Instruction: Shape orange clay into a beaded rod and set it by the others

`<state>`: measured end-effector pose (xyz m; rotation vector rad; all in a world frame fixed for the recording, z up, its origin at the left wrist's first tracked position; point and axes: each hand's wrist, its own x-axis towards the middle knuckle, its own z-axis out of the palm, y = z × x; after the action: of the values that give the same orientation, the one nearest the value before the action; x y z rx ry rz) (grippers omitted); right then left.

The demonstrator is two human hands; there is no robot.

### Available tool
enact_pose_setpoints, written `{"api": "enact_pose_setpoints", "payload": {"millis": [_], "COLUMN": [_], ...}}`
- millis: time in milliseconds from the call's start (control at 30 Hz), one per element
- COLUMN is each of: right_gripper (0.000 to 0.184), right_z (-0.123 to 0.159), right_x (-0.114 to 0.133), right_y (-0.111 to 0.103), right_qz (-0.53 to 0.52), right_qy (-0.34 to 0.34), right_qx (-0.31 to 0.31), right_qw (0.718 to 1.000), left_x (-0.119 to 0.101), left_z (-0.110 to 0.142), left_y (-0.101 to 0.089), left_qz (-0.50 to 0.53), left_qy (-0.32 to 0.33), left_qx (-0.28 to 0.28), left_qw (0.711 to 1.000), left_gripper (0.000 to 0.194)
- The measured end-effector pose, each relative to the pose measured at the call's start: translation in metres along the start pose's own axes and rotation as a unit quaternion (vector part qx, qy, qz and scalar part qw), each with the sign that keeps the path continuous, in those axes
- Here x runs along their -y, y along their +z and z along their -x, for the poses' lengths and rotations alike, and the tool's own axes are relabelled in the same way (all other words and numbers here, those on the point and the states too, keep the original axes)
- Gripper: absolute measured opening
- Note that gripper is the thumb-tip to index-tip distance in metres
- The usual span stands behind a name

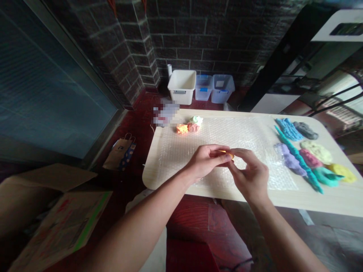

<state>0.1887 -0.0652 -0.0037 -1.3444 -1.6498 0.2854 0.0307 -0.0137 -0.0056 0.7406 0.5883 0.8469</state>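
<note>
A small yellow-orange piece of clay (227, 154) is held between both hands above the table; the fingers cover most of it. My left hand (208, 160) grips it from the left, with the thumb lying across its front. From the right, my right hand (251, 170) pinches its edge between thumb and fingers. Bubble wrap (238, 130) lies under the hands on the pale wooden table (151, 177). Beyond my left hand sit three small shaped lumps: an orange one (182, 129), a pinkish one (193, 127) and a pale green one (196, 120).
On the table's right lie several soft lumps, among them blue (289, 129), purple (290, 158) and yellow (344, 172), and a long teal strip (299, 160). Plastic bins (182, 96) stand by the brick wall. A cardboard box (65, 223) and paper bag (117, 153) are at left.
</note>
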Motion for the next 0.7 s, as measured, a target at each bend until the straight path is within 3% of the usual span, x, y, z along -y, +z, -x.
{"api": "enact_pose_setpoints", "payload": {"millis": [167, 333, 467, 600, 700], "right_gripper": [0.045, 0.037, 0.036, 0.044, 0.054], "right_z": [-0.002, 0.001, 0.005, 0.004, -0.002], "right_x": [0.011, 0.015, 0.017, 0.013, 0.006], "right_y": [-0.001, 0.0, 0.003, -0.001, -0.009], "right_qz": [0.006, -0.027, -0.029, 0.063, 0.107], "right_qy": [-0.06, -0.047, -0.018, -0.001, 0.075], "right_qx": [0.038, 0.085, 0.048, 0.01, -0.059], "right_qw": [0.997, 0.995, 0.998, 0.998, 0.99], "left_x": [-0.003, 0.004, 0.014, 0.015, 0.007], "left_z": [0.002, 0.002, 0.004, 0.009, 0.012], "left_y": [0.001, 0.004, 0.008, 0.014, 0.015], "left_qz": [-0.03, -0.039, -0.062, -0.072, -0.069], "left_qy": [0.007, -0.019, -0.039, -0.069, -0.112], "left_qx": [-0.004, 0.005, 0.012, 0.03, 0.048], "left_qw": [1.0, 0.999, 0.997, 0.995, 0.99], "left_gripper": [0.038, 0.036, 0.039, 0.035, 0.041]}}
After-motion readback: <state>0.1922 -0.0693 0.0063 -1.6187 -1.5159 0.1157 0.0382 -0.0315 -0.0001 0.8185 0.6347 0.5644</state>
